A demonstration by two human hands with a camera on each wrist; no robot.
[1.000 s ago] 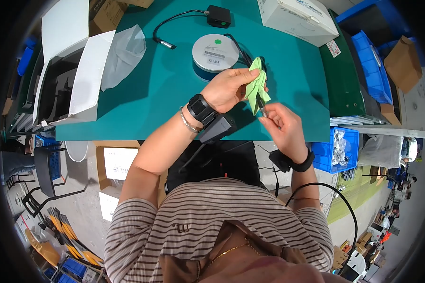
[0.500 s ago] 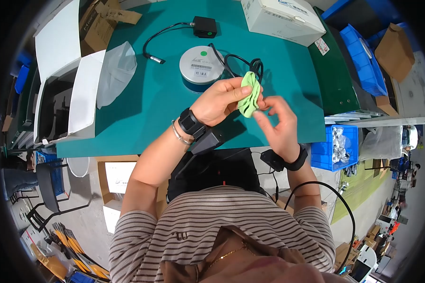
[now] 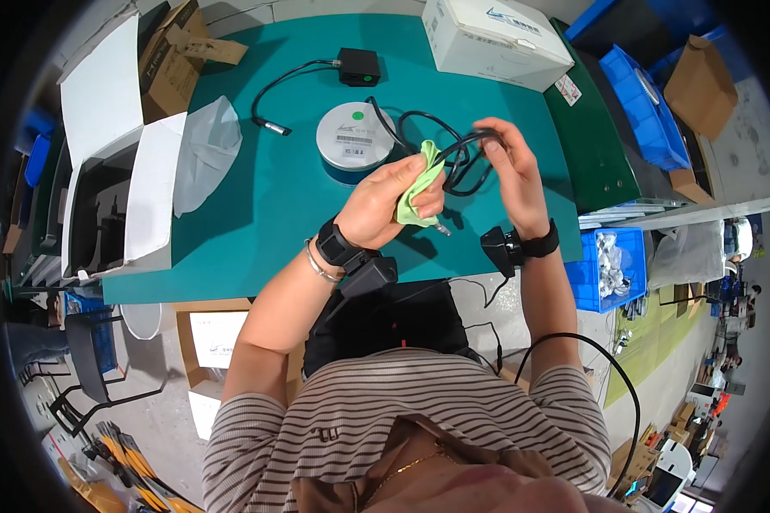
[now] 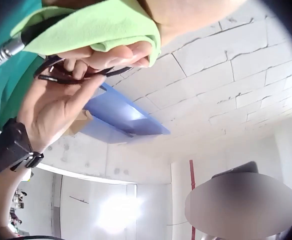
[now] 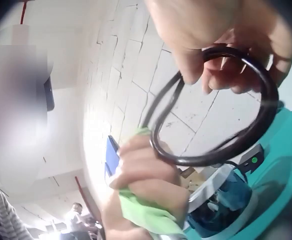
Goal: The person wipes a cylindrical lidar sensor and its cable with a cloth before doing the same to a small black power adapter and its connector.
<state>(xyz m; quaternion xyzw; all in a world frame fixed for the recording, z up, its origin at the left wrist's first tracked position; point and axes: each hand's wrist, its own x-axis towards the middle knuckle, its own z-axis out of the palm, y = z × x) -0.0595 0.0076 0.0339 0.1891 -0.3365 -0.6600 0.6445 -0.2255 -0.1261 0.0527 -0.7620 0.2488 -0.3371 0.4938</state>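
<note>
Left hand (image 3: 385, 201) clamps green cloth (image 3: 417, 193) around the black cable (image 3: 453, 154), right hand (image 3: 506, 162) pinches its loop (connector (image 3: 441, 229) dangling free), so a hard tug risks kinking it.

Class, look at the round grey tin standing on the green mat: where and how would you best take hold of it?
Grip the round tin across its curved side wall, probably coming from above with fingers spread on opposite sides. It stands upright with its flat labelled lid up, and the black cable runs by its right side, so the left and near sides look freer.
</note>
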